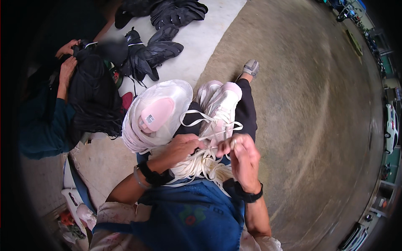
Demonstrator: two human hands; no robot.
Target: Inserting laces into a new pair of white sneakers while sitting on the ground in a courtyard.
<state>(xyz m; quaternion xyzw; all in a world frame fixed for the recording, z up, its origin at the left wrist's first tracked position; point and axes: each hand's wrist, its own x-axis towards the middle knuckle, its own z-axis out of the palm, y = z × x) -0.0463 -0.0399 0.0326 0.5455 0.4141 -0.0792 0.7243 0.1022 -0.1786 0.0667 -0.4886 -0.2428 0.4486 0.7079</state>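
Observation:
On my lap lies a pale pink and white sneaker [224,104], with a second one partly hidden behind its left side. A white shoelace [191,118] loops from its eyelets. My left hand [184,146] pinches a stretch of lace just below the shoe. Beside it my right hand [243,157] is closed with thumb and fingers together on the lace, slightly blurred. Under both hands a thick bundle of loose cream laces [205,167] spreads over my blue apron [188,213]. Left of the sneaker sits a stack of pink and white shoe pieces [157,113].
At the left a co-worker's hands [67,67] handle black shoe parts, near a dark heap of black laces [94,92]. Several black shoes [157,52] lie on a white sheet [217,21]. Concrete floor [310,125] stretches to the right, with parked vehicles at the far edge.

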